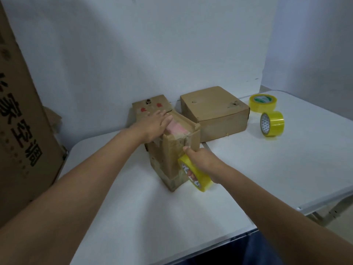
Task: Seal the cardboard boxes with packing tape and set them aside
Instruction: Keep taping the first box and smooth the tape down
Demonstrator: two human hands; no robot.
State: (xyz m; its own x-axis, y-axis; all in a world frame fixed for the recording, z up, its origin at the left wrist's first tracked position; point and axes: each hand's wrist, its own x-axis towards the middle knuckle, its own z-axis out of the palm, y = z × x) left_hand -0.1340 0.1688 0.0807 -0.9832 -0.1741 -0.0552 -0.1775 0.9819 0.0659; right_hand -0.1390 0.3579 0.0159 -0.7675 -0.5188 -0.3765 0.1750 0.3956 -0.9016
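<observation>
Pressing flat-fingered on the top flaps, the left hand (152,124) steadies the tall box (172,150) standing between both hands on the desk (248,169). The right hand (202,161) grips the tape roll (194,173) against the box's near face, so the strip probably runs upward over the top, toward the left hand.

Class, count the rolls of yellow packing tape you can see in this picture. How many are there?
3. One roll is gripped in the right hand against the near box. One lies flat and one stands on edge at the table's far right. None seems hidden.
</observation>
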